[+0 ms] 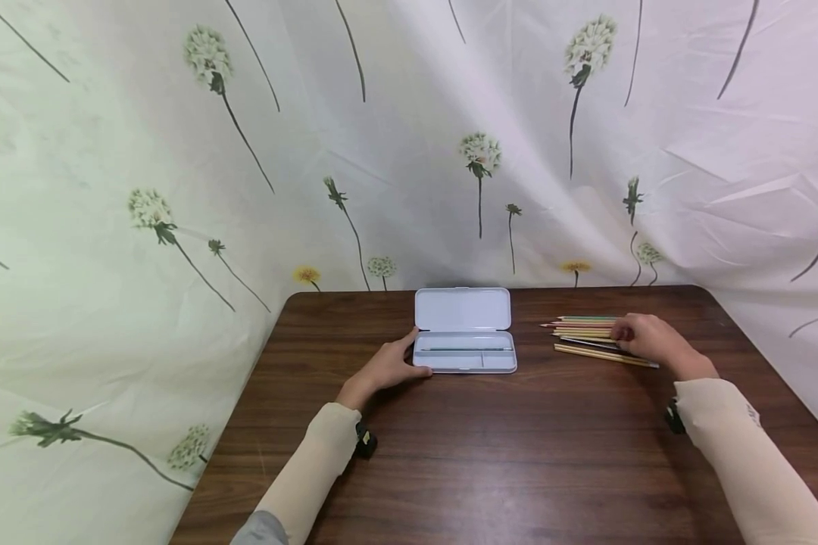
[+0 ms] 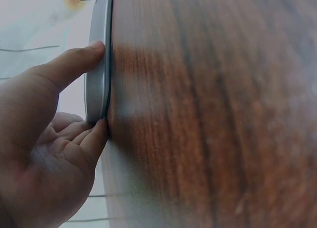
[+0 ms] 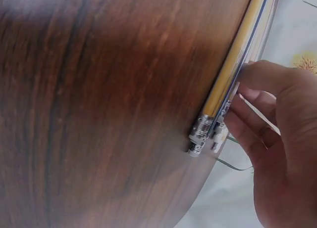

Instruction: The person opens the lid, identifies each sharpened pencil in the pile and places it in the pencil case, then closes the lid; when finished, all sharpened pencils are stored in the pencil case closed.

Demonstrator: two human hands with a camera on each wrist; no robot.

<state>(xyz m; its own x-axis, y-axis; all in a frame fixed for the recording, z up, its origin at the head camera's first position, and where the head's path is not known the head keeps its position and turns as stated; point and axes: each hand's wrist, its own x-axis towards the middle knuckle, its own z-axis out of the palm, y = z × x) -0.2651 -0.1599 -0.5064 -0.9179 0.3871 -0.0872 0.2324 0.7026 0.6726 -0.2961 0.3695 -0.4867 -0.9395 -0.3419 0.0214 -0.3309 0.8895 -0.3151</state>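
A white pencil case (image 1: 450, 362) lies with its lid (image 1: 462, 309) raised at the table's far side. One thin pencil (image 1: 466, 349) lies lengthwise in its back compartment. My left hand (image 1: 386, 366) grips the case's left end; in the left wrist view the thumb (image 2: 81, 62) presses its side and the other fingers touch the corner. To the right lies a loose bunch of pencils (image 1: 579, 333) in several colours. My right hand (image 1: 654, 344) is at their right ends, thumb and fingers pinching a pencil (image 3: 234, 97); its exact colour is hidden. Yellow pencils (image 3: 218, 97) with eraser ends lie beside it.
The dark wooden table (image 1: 484, 454) carries the case and the pencils near its back edge. A white cloth with printed dandelions (image 1: 409, 151) hangs behind and around the table. A dark wrist device (image 1: 366, 440) sits on the left sleeve.
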